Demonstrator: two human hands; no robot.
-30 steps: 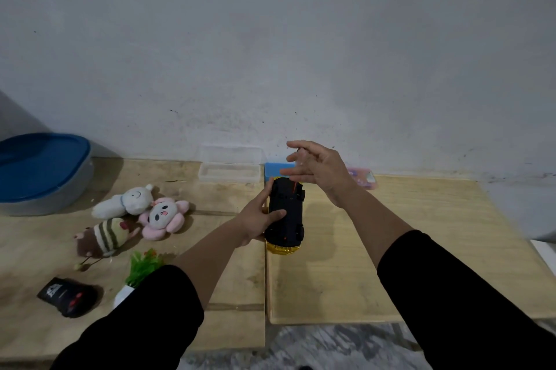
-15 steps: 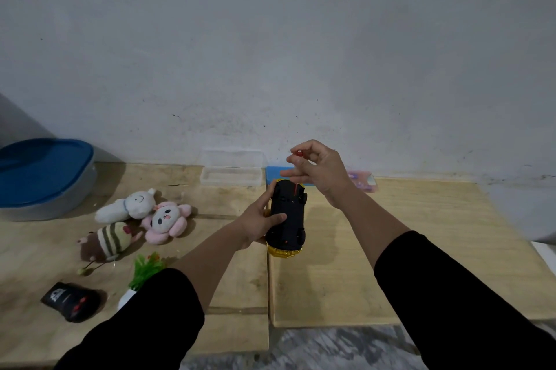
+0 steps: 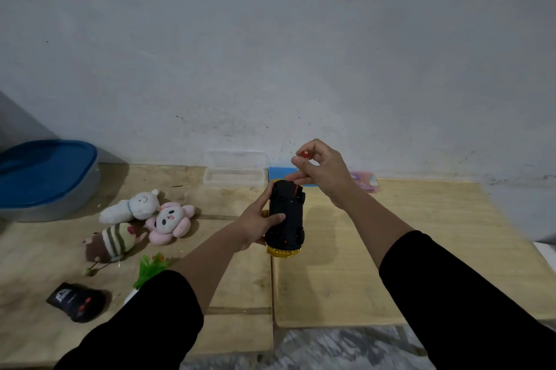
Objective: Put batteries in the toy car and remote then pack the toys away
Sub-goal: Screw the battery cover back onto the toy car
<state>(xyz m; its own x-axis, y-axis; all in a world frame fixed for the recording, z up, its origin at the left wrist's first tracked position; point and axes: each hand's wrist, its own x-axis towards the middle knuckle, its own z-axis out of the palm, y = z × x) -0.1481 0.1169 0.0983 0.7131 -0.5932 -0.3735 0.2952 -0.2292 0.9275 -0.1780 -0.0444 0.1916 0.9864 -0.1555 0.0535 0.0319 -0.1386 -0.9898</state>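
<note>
The toy car (image 3: pixel 285 216) is upside down above the wooden table (image 3: pixel 391 249), with its black underside facing me and a gold body edge at the near end. My left hand (image 3: pixel 255 225) grips it from the left side. My right hand (image 3: pixel 322 171) hovers over the car's far end and pinches a small red-topped thing (image 3: pixel 304 154) between thumb and fingers; a thin red line runs down to the car. What that thing is, I cannot tell. The black remote (image 3: pixel 76 302) lies at the table's near left.
Three plush toys (image 3: pixel 144 219) lie left of the car, with a small green plant (image 3: pixel 152 266) near my left sleeve. A blue-lidded tub (image 3: pixel 45 174) stands at the far left. A clear plastic box (image 3: pixel 234 172), a blue item (image 3: pixel 278 172) and a pink pack (image 3: pixel 365 181) line the wall.
My right hand has lifted up and away from the car's far end, and the red-topped thing now shows at its fingertips. The left hand keeps the car in place.
</note>
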